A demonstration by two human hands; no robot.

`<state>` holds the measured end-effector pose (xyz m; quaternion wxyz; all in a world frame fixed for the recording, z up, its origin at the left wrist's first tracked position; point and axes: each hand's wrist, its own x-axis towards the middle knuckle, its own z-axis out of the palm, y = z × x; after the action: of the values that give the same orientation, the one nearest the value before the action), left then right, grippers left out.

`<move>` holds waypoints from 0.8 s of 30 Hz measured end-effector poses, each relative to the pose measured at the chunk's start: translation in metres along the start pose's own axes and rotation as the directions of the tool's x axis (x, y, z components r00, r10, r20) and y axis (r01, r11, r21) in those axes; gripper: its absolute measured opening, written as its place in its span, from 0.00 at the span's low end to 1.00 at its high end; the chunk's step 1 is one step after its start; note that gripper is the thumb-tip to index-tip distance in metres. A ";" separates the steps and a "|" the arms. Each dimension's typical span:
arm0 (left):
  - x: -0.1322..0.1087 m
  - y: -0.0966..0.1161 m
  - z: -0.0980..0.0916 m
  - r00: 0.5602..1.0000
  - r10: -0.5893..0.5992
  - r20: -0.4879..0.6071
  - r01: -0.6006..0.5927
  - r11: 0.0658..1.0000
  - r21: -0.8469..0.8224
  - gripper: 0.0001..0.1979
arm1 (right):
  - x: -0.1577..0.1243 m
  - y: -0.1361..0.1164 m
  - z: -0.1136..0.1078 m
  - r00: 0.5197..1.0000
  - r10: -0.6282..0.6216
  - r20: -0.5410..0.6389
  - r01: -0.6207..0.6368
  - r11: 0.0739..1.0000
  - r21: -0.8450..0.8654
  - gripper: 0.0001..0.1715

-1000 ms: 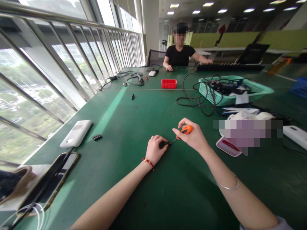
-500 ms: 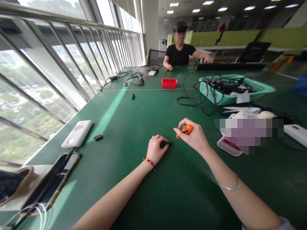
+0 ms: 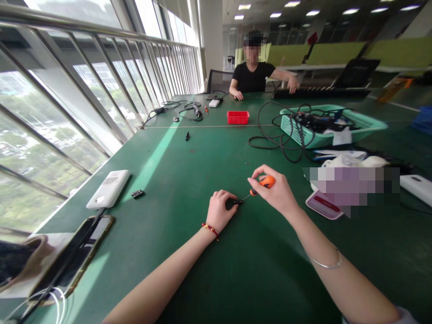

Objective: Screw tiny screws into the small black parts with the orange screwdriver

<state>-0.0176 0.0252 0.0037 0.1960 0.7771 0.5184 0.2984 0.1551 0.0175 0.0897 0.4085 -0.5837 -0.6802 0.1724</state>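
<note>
My left hand (image 3: pixel 220 209) rests on the green table (image 3: pixel 189 265) and pinches a small black part (image 3: pixel 238 202) between thumb and fingers. What kind of part it is I cannot make out. My right hand (image 3: pixel 274 189) grips an orange and black screwdriver (image 3: pixel 267 182) by its handle, held at a slant. The thin shaft points down and left, its tip at or very close to the right end of the black part. Off to the left lies another small black piece (image 3: pixel 137 194), and a further black piece (image 3: pixel 187 136) sits farther back.
A white power bank (image 3: pixel 108 189) and a phone (image 3: pixel 88 252) lie at the left by the railing. A red tray (image 3: pixel 238 118) stands beyond my hands. At right are a teal basket (image 3: pixel 297 131) of cables and a pinkish case (image 3: pixel 326 205). Across the table sits a person (image 3: pixel 253 76).
My right hand has shifted slightly to the right with the screwdriver, and its fingers have changed position on the handle. My left hand stays put. The person opposite has moved one hand a little.
</note>
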 end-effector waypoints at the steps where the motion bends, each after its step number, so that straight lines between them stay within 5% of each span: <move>1: -0.001 0.000 0.000 1.000 -0.008 -0.011 0.008 1.000 0.010 0.08 | 0.000 0.000 -0.001 1.000 -0.002 0.011 0.002 1.000 0.008 0.11; 8: -0.002 0.000 0.000 0.998 -0.047 -0.035 0.048 0.998 0.044 0.05 | 0.001 -0.001 -0.004 0.998 -0.004 0.061 0.003 1.000 0.027 0.17; 13: -0.001 -0.001 0.000 0.998 -0.056 -0.022 0.057 0.998 0.038 0.05 | 0.000 -0.001 0.000 0.999 0.042 -0.021 -0.044 0.995 -0.085 0.13; 20: 0.000 -0.002 0.000 0.998 -0.058 -0.018 0.059 0.998 0.038 0.04 | 0.000 -0.001 -0.001 0.999 -0.005 0.044 0.004 1.000 0.029 0.14; 24: 0.000 -0.002 -0.001 0.998 -0.063 -0.016 0.064 0.997 0.041 0.04 | -0.001 -0.001 0.000 0.999 0.019 -0.034 -0.021 0.998 -0.052 0.12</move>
<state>-0.0192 0.0256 0.0030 0.1852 0.7619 0.5504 0.2869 0.1545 0.0163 0.0894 0.4025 -0.6040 -0.6716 0.1487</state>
